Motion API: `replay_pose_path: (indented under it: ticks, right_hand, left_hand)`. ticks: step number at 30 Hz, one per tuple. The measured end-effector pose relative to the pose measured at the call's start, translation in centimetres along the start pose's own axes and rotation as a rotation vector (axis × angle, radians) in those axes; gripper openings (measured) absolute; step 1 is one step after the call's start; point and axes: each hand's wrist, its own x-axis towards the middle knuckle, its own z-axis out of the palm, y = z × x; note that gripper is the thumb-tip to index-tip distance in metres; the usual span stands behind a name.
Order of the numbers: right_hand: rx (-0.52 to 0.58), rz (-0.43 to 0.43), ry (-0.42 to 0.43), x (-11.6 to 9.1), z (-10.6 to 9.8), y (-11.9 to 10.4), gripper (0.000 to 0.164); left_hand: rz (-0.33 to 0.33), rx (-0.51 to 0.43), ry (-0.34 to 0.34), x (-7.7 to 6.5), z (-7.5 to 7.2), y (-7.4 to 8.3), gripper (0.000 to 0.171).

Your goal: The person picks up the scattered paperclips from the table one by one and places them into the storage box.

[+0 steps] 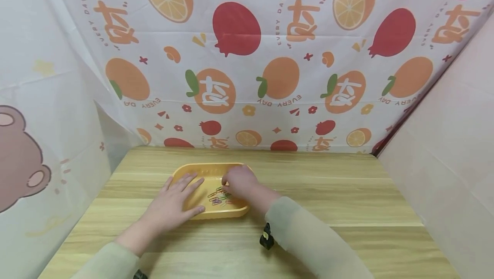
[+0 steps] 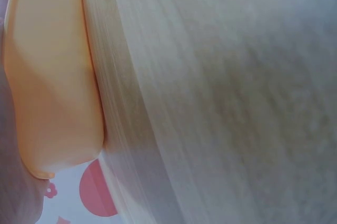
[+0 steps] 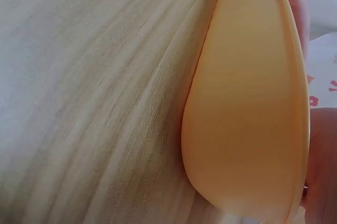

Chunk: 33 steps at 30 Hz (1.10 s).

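Observation:
A yellow-orange plastic tray (image 1: 227, 215) stands on the table, its outer wall (image 2: 55, 76) filling the left of the left wrist view and its side (image 3: 247, 92) showing large in the right wrist view. Several coloured paper clips (image 1: 217, 197) lie on its floor, right of the middle. My left hand (image 1: 171, 206) rests across the tray's left front edge, fingers spread and fairly straight. Over the right side, my right hand (image 1: 242, 181) reaches in with bent fingers, fingertips right at the clips. I cannot tell whether it pinches one.
The wood-grain table (image 1: 328, 202) extends around the tray. A fruit-printed curtain (image 1: 247, 77) hangs along its back edge. Pale sheets hang at the left (image 1: 69, 112) and right (image 1: 451, 142). A small black device (image 1: 266, 237) sits at the right cuff.

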Motion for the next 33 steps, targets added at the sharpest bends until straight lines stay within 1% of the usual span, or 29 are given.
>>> replay_pose_path:
  ticks: [2,7,11,15,19,22,27,33]
  right_hand:
    - [0.051,0.001,0.037,-0.3,0.1,0.2,0.017]
    - [0.176,0.010,0.164,-1.3,0.0,1.0,0.019]
    - [0.273,0.031,0.252,-2.5,0.0,1.7,0.020]
    - [0.363,0.082,0.312,-3.7,0.5,2.4,0.022]
    - [0.437,0.129,0.348,-4.9,1.1,3.3,0.024]
    - [0.468,0.147,0.356,-5.8,1.2,4.0,0.026]
    - [0.487,0.158,0.364,-7.7,1.5,5.6,0.027]
    - [0.463,0.160,0.419,-10.3,3.1,8.0,0.022]
  left_hand:
    - [-0.007,0.000,-0.016,0.0,0.0,-0.1,0.080]
    - [-0.014,0.003,-0.043,0.1,-0.1,-0.1,0.081]
    - [-0.002,0.000,-0.020,0.2,-0.2,0.0,0.080]
    - [0.011,-0.002,0.006,0.2,-0.1,0.0,0.080]
    - [0.001,0.001,-0.014,0.2,0.0,-0.1,0.081]
    - [-0.006,0.004,-0.031,0.2,0.1,-0.2,0.081]
    - [0.003,0.004,-0.014,0.2,0.1,-0.3,0.081]
    - [0.003,0.001,-0.014,0.2,0.1,-0.1,0.081]
